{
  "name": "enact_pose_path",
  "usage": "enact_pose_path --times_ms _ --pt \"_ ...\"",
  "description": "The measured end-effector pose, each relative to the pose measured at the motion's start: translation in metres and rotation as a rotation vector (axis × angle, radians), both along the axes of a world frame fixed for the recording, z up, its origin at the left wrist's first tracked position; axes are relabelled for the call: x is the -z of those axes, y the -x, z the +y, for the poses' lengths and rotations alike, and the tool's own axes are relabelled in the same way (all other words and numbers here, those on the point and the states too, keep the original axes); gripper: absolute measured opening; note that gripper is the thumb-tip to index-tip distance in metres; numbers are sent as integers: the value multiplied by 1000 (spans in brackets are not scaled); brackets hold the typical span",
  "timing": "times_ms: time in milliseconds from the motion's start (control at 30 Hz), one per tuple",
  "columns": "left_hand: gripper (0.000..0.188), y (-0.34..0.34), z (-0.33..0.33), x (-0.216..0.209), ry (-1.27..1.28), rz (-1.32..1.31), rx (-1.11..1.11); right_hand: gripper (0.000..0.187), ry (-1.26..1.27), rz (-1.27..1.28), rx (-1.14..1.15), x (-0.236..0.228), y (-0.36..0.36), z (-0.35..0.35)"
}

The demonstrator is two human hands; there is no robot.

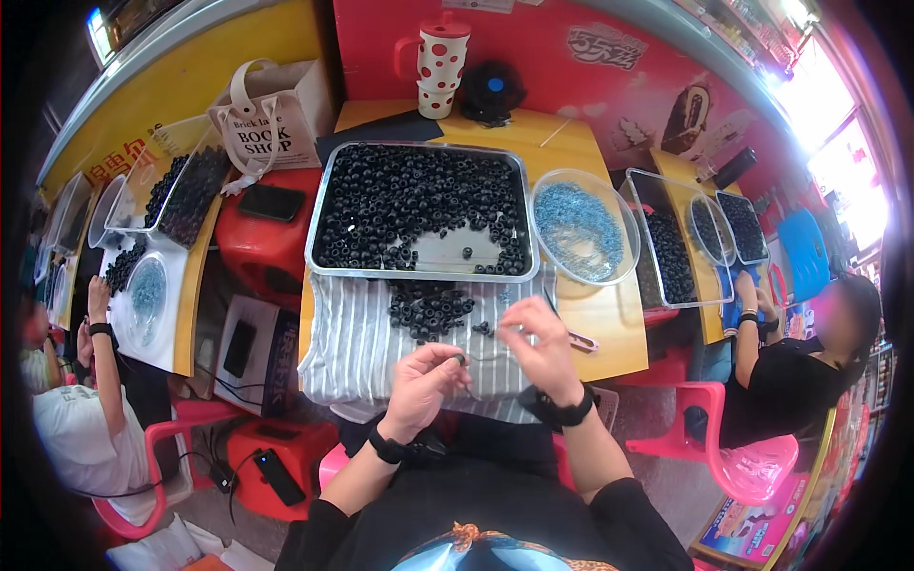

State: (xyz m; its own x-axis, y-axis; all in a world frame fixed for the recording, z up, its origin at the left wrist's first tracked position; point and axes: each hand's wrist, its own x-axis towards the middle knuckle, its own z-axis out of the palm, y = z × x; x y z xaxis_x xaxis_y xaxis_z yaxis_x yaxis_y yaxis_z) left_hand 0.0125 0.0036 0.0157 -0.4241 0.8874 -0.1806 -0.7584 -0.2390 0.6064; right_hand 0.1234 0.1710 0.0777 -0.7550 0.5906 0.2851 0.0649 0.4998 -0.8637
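Over the front edge of a striped cloth (pixel 343 328), my left hand (pixel 419 385) is closed, pinching a small black bead (pixel 461 360) between thumb and fingertips. My right hand (pixel 541 350) is just to the right, its thumb and fingers pinched together. What looks like a thin dark cord (pixel 487 359) runs from the bead toward it. Whatever sits between the right fingertips is too small to make out. Beyond both hands lies a loose heap of black beads (pixel 428 312). Behind the heap, a metal tray (pixel 419 271) holds many more.
Right of the tray, a clear bowl (pixel 632 249) holds pale blue bits. Small pink-handled snips (pixel 583 341) lie nearby. A spotted tumbler (pixel 443 71) and dark fan (pixel 491 93) stand at the back. Red stools (pixel 271 243) flank the table. People work at both sides.
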Motion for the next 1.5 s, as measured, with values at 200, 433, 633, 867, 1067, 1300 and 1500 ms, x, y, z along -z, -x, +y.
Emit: enact_pose_path --times_ms 200,433,633,867,1067,1300,1500 --pt "18 -8 5 3 -83 -139 76 14 -30 87 -48 9 -9 -46" --pt "17 -7 2 11 -77 -86 94 14 -143 85 -50 12 -13 -52" --pt "19 2 -3 10 -105 -56 206 7 522 -15 -150 16 -16 -36" --pt "22 0 4 13 -171 -130 101 14 -377 -233 47 10 17 -9" --pt "22 2 4 18 -202 -130 108 12 -560 -285 -23 7 28 -11" --pt "21 -1 5 17 -214 -130 84 7 442 70 -122 8 -6 -31" --pt "22 -2 5 15 -163 -104 79 9 599 128 -50 16 -13 -56"
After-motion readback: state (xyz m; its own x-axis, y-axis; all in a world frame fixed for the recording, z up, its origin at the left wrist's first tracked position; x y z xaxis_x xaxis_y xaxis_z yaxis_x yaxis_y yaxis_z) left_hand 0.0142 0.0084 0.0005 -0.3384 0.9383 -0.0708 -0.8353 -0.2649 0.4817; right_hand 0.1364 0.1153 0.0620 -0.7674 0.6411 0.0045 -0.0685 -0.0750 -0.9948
